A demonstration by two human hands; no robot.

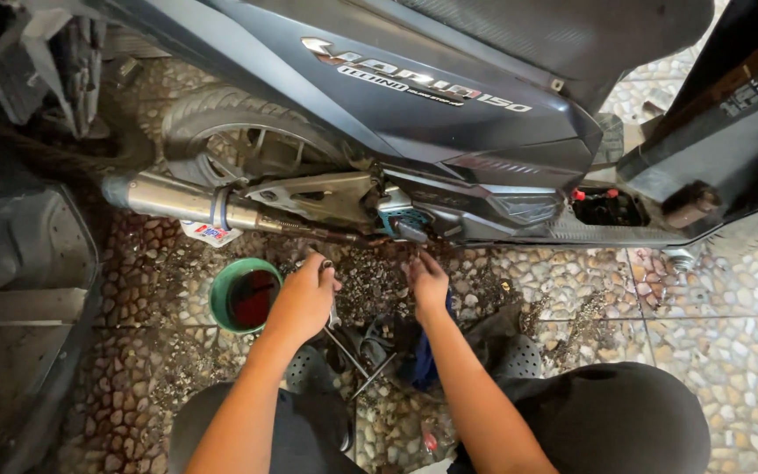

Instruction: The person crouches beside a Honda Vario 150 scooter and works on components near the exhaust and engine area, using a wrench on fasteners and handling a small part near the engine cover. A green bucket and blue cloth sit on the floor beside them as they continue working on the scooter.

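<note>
Crouching beside a dark scooter [449,96] on a pebble-pattern floor [712,298], a person works low at its underside, just below the engine case [396,215], seen from the head camera. The left hand [304,294] is closed round a metal tool [333,326] whose shaft runs down toward the person's knees; its working end is hidden by the fist. The right hand [427,279] reaches up with fingers half curled, tips close to the blue fitting on the engine case; whether it pinches anything small cannot be told.

By the look of it, the step in hand is work on a fastener or plug under the engine, with the tool being brought to bear while the other hand feels for the spot. The next move would call for seating the tool squarely and keeping the right fingers out of its swing.

A green basin [246,297] stands on the floor just left of the left hand, under the exhaust [186,204], and holds a dark reddish liquid, likely oil, well below the rim. A small white packet [210,233] lies on the floor beyond it, beneath the exhaust. Dark rags [418,351] and loose grit lie between the knees
</note>
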